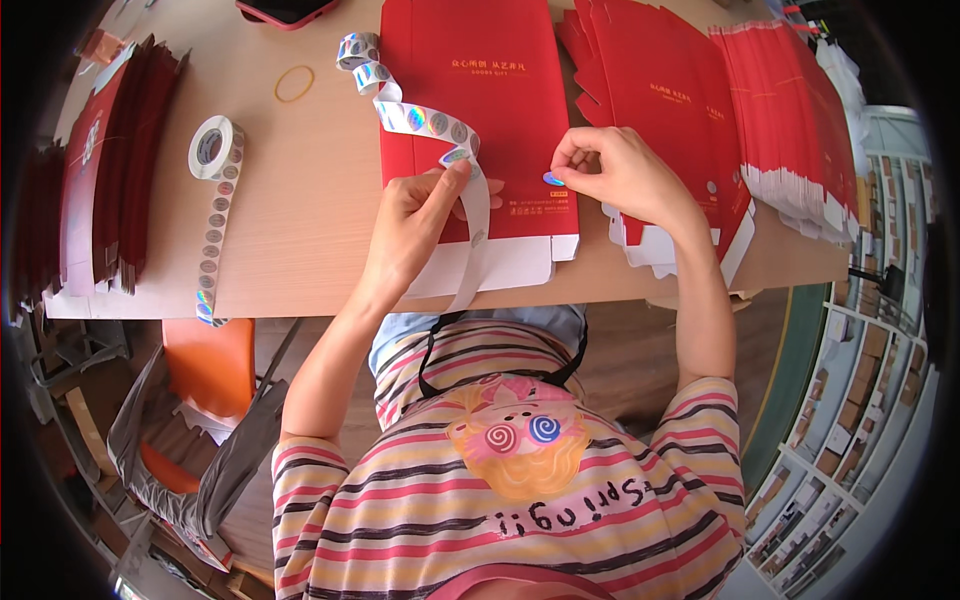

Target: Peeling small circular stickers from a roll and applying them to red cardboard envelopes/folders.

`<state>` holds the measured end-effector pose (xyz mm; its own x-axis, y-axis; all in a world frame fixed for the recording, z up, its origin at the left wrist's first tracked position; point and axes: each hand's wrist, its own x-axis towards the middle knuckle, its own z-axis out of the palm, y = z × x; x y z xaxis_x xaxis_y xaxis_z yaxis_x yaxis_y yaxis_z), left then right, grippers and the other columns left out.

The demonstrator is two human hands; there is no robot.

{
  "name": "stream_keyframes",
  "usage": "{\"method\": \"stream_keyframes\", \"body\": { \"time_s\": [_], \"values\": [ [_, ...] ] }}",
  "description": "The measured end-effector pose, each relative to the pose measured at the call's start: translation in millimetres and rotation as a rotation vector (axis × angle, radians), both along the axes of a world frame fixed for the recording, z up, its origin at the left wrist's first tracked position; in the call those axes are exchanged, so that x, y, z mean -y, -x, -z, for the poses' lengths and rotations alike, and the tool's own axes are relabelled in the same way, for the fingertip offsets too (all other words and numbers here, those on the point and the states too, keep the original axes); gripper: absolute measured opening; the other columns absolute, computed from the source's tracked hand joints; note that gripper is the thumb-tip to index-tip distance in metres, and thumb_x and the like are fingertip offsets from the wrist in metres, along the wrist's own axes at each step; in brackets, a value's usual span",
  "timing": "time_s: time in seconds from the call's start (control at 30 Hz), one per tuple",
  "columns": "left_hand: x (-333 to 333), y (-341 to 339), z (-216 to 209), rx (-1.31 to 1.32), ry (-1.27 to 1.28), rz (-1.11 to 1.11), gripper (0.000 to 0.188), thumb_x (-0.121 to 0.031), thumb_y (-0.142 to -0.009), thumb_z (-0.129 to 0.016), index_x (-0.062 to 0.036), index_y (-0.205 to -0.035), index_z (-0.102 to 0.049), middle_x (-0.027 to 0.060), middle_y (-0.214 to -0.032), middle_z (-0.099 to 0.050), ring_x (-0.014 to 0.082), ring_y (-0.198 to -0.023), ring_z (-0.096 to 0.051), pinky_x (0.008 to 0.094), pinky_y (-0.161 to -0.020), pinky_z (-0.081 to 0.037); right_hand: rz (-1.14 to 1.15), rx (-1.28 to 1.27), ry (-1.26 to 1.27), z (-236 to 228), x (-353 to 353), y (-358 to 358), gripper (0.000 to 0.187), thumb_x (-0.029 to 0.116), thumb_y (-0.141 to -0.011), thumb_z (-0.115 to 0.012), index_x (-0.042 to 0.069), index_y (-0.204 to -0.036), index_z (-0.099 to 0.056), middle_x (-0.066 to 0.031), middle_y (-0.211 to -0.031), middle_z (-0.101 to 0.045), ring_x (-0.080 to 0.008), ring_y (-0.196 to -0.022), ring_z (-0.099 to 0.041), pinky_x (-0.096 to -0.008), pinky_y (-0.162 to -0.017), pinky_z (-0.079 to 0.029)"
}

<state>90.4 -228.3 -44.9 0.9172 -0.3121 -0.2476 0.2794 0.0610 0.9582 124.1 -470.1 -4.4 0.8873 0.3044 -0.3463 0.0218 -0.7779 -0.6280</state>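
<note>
My left hand [412, 220] pinches a strip of round holographic stickers [420, 120] between thumb and fingers. The strip curls up to a small roll [358, 50], and its bare white backing hangs below my hand toward the table edge. Between the thumb and finger of my right hand [610, 170] is a single shiny round sticker [553, 179], apart from the strip. Under both lies a flat red box [470, 75] with white flaps at its near end. Right of it, a stack of flat red boxes [660, 90] sits below my right wrist.
Another sticker roll [212, 148] lies at left, its tail hanging over the table edge. A yellow rubber band [294, 84] and a phone [287, 10] are farther back. Red box stacks stand at far left [115, 170] and far right [795, 110]. An orange chair [210, 365] is below left.
</note>
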Motion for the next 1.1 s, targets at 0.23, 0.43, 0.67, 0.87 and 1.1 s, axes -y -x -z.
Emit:
{"method": "stream_keyframes", "body": {
  "time_s": [0.23,0.43,0.67,0.87,1.1],
  "values": [
    [-1,-1,3,-0.003,0.021,0.001,0.047,-0.031,-0.103,-0.048,0.0091,-0.095,-0.071,0.0152,-0.092,-0.072,0.0159,-0.083,-0.068,0.0283,-0.077,-0.054,0.004,0.015,0.083,-3,-6,1,0.014,0.017,-0.083,-0.068,0.002,-0.085,-0.068,-0.0086,-0.075,-0.07,-0.0185,-0.071,-0.068,-0.0322,-0.07,-0.053],
    [-1,-1,2,-0.02,0.026,0.007,0.048,-0.031,-0.104,-0.048,0.0099,-0.095,-0.07,0.0165,-0.094,-0.073,0.0164,-0.084,-0.069,0.0284,-0.076,-0.055,0.007,0.112,0.13,0,-10,5,0.011,0.014,-0.082,-0.067,0.003,-0.083,-0.067,-0.0087,-0.076,-0.071,-0.021,-0.073,-0.07,-0.0338,-0.07,-0.054],
    [-2,-2,3,0.003,0.026,0.018,0.047,-0.031,-0.104,-0.047,0.0095,-0.097,-0.07,0.017,-0.096,-0.073,0.0156,-0.084,-0.069,0.0287,-0.077,-0.055,-0.019,0.211,0.189,2,-14,8,0.01,0.012,-0.081,-0.069,0.003,-0.084,-0.064,-0.0069,-0.07,-0.067,-0.0198,-0.067,-0.066,-0.0328,-0.064,-0.052],
    [-5,-1,0,-0.036,0.016,0.011,0.047,-0.03,-0.104,-0.046,0.0095,-0.097,-0.07,0.0166,-0.096,-0.073,0.0154,-0.085,-0.069,0.0289,-0.08,-0.055,0.118,0.39,0.333,-1,-16,22,0.025,0.019,-0.083,-0.073,0.004,-0.092,-0.055,-0.0086,-0.066,-0.064,-0.0267,-0.063,-0.065,-0.0362,-0.059,-0.05],
    [-8,0,9,0.02,0.041,0.028,0.05,-0.039,-0.103,-0.046,0.0048,-0.109,-0.069,0.0139,-0.098,-0.073,0.0158,-0.091,-0.068,0.0308,-0.083,-0.054,0.449,0.291,0.073,37,-14,42,0.041,0.036,-0.084,-0.076,0.0,-0.089,-0.059,-0.0099,-0.071,-0.064,-0.018,-0.063,-0.061,-0.0327,-0.06,-0.049]
  ]
}}
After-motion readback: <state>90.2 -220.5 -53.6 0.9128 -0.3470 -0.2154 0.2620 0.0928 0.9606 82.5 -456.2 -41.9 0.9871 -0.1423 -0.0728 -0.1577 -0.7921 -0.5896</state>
